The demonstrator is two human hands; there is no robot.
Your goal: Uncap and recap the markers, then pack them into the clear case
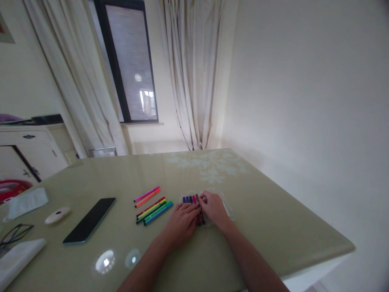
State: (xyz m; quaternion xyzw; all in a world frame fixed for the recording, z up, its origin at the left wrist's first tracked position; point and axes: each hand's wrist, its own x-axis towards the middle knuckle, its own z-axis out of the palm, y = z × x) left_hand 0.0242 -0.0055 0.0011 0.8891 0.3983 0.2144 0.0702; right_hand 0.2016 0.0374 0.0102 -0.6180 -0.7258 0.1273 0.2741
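Note:
A clear plastic pen case (228, 210) lies on the olive table (273, 227) and holds a row of markers (191, 199) in blue, purple, pink and dark red. My left hand (181, 223) rests flat on the near ends of those markers, fingers stretched out. My right hand (215, 207) lies over the case beside it, fingers curled onto the dark red marker at the row's right end. Just left of the case lie several loose markers (154, 211) in red, yellow, green and blue. A pink and an orange marker (147, 196) lie a little farther back.
A black phone (90, 220) lies face up at left. Beyond it are a small white oval object (57, 215), folded glasses (13, 234), a white block (16, 259) and a packet (27, 201). The table's right edge runs close to the wall.

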